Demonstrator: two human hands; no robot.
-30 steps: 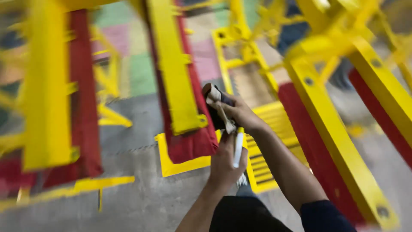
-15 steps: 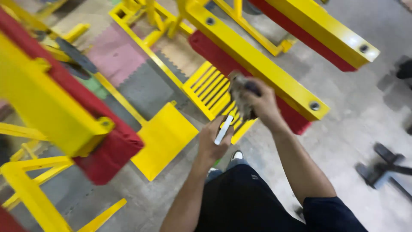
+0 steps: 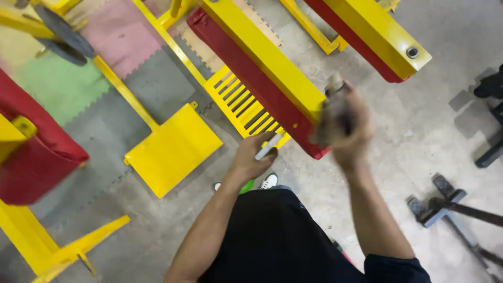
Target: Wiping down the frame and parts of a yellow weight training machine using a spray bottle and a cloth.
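Left hand (image 3: pixel 251 157) sits low over the concrete floor (image 3: pixel 419 131), fingers curled round a short white stick (image 3: pixel 268 147), its long axis tilting up to the right. Further right, the right hand (image 3: pixel 348 131) is raised and blurred, fingers bunched on a dark rag (image 3: pixel 331 116), right against the end of the yellow-and-red beam (image 3: pixel 262 68). The stick's upper tip points toward the rag, a clear gap between them.

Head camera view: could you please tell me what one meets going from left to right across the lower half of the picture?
Red pad → flat yellow plate → left hand holding a white stick → right hand gripping a blurred dark object → dark metal stand on the concrete floor.
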